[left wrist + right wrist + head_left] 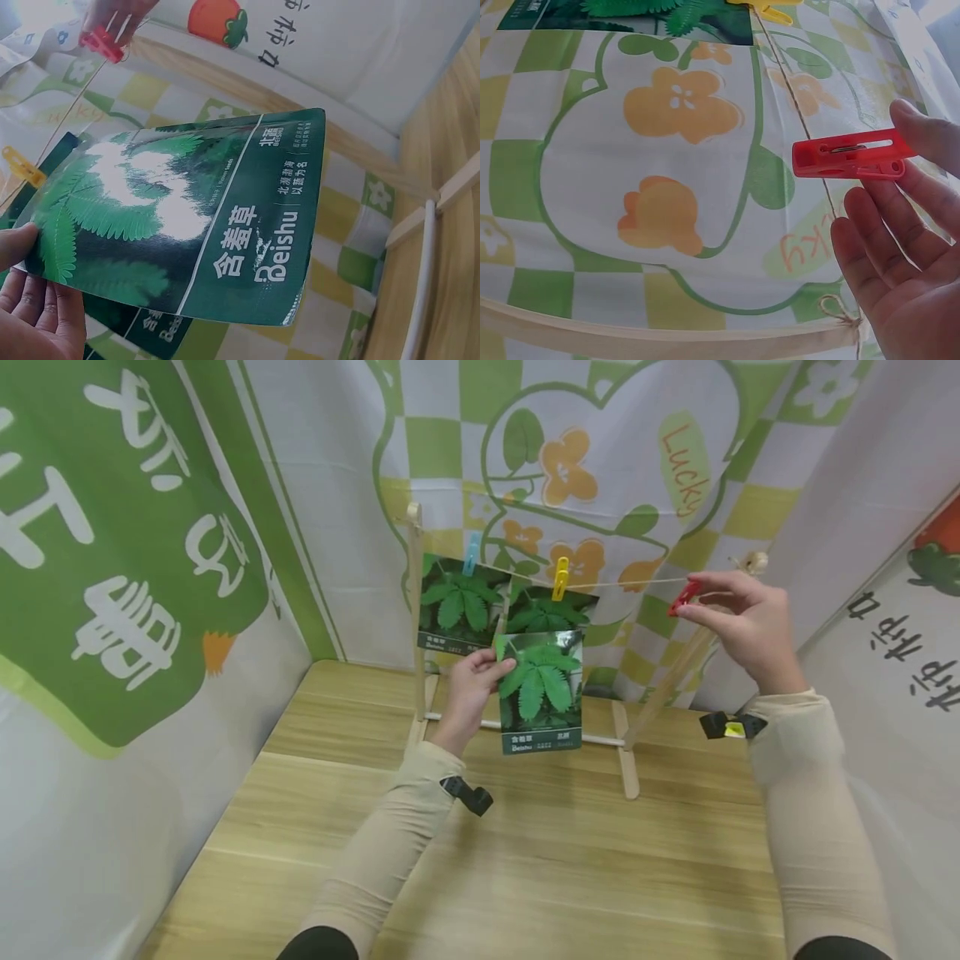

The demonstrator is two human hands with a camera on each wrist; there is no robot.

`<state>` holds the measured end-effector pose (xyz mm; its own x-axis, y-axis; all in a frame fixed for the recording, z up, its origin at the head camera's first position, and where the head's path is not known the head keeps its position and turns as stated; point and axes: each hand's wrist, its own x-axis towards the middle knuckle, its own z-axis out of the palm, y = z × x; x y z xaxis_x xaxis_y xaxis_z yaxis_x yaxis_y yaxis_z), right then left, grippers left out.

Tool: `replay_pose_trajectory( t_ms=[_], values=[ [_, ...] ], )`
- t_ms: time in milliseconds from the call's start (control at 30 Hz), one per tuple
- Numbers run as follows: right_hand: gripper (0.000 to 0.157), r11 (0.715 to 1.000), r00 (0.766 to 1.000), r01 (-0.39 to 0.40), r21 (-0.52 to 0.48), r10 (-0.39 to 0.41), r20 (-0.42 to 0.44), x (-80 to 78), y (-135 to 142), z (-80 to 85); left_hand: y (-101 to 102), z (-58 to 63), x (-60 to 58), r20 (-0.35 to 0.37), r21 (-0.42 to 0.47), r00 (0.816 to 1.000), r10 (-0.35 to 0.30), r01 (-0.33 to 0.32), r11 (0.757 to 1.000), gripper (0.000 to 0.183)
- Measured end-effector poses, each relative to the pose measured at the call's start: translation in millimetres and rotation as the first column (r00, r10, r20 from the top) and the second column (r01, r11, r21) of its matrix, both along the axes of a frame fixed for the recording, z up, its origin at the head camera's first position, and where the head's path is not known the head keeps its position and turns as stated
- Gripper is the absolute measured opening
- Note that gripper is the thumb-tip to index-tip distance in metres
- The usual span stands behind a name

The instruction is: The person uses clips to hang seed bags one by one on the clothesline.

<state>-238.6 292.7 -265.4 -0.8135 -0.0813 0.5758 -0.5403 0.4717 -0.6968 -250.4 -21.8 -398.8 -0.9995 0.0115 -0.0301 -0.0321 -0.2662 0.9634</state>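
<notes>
My left hand (pixel 468 693) pinches a green seed packet (pixel 542 693) by its left edge, with a fern-like leaf picture on its front. It hangs upright in front of two similar packets on a string (pixel 630 583). A blue clothespin (pixel 470 556) clips the left packet (pixel 457 610); a yellow clothespin (pixel 561 578) clips the other packet (pixel 588 606), partly hidden behind the held one. To the right, my right hand (pixel 753 618) pinches a red clothespin (pixel 847 156) between thumb and fingers. That clothespin overlaps the string in the right wrist view.
The string runs between two wooden posts, the left post (pixel 417 618) and the slanted right post (pixel 667 685). A white rod (pixel 600 740) joins their feet on the wooden table (pixel 525 860). Behind hangs a checked, flowered cloth (pixel 435 443).
</notes>
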Motion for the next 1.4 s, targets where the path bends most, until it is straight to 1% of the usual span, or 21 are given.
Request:
replay_pose_trajectory(
  t_ms=[167,367,600,733,900,1033,1167,1400],
  values=[
    [0.032,1.0,1.0,0.005,0.011,-0.005,-0.006,-4.3,-1.6,9.2,13.2,1.2,-3.4,-0.008,0.002,0.999,-0.033,0.033,0.999,0.027],
    [0.033,1.0,1.0,0.025,0.017,-0.025,0.006,-9.1,-1.3,16.6,31.1,7.4,-6.5,-0.022,-0.003,0.998,-0.054,0.054,0.999,0.029],
    [0.032,0.998,0.999,0.032,0.057,-0.03,-0.027,-12.5,-4.8,22.3,49.9,12.1,-12.2,0.008,0.004,0.996,-0.087,0.087,0.996,0.027],
    [0.031,0.997,0.999,0.034,0.075,-0.032,-0.031,-14.3,-8.5,26.0,56.6,12.6,-15.6,0.012,-0.02,0.994,-0.112,0.112,0.993,0.03],
    [0.031,0.994,0.998,0.039,0.1,-0.035,-0.045,-17.3,-10.9,29.6,64.0,15.7,-20.1,-0.001,-0.047,0.993,-0.114,0.114,0.992,0.033],
    [0.03,0.994,0.998,0.031,0.108,-0.026,-0.052,-19.3,-11.2,31.9,71.5,22.2,-23.2,-0.003,-0.045,0.994,-0.107,0.107,0.993,0.029],
    [0.03,0.991,0.998,0.044,0.125,-0.038,-0.051,-20.6,-11.7,34.8,78.1,26.0,-26.3,-0.012,-0.054,0.994,-0.11,0.109,0.993,0.025],
    [0.031,0.988,0.997,0.07,0.14,-0.066,-0.034,-24.5,-11.5,38.4,88.9,31.2,-28.3,-0.025,-0.091,0.989,-0.143,0.14,0.986,0.03]
  ],
)
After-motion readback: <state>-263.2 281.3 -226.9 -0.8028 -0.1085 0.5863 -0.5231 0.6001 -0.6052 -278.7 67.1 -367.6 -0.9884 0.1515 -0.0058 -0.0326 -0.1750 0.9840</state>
